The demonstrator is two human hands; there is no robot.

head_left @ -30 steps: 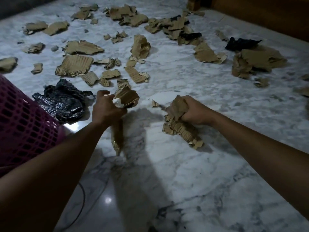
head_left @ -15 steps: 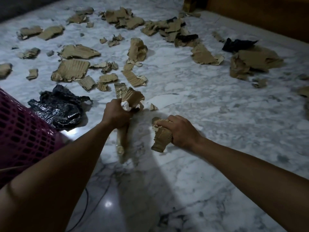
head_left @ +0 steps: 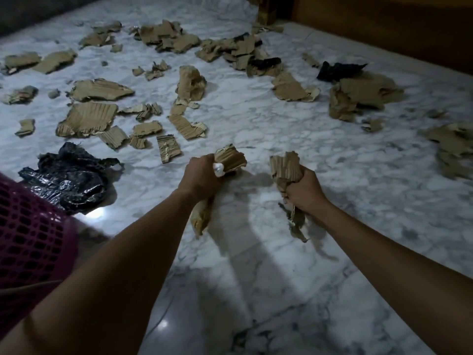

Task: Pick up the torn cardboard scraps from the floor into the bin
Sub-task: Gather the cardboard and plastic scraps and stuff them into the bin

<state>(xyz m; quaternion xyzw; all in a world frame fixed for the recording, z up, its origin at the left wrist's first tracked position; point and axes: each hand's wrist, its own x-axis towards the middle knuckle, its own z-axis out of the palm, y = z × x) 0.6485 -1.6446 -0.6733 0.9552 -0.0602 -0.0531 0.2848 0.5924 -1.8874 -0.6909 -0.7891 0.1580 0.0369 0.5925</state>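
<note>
Since half a second earlier, the right hand (head_left: 304, 190) has been drawn away from the left hand (head_left: 202, 175). The crumpled wad of brown corrugated cardboard (head_left: 285, 166) that was pressed down beneath it is now held upright in its fist. The right fingers are clenched round that wad; torn ends are seen above the fingers and a ragged strip hangs below them. The left fingers are curled round a long folded piece of brown cardboard (head_left: 230, 158), together with a small white crumpled scrap (head_left: 218, 170) at the thumb side. One end of that piece sticks out beyond the fingers and the other trails below the wrist. Many loose torn brown cardboard scraps (head_left: 87, 119) are left scattered on the white marble floor (head_left: 281, 290) beyond both sets of fingers. A crumpled black plastic bag (head_left: 69, 180) is seen to the left of the left fingers, and the pink mesh plastic bin (head_left: 33, 239) is seen below it at the left edge.
</note>
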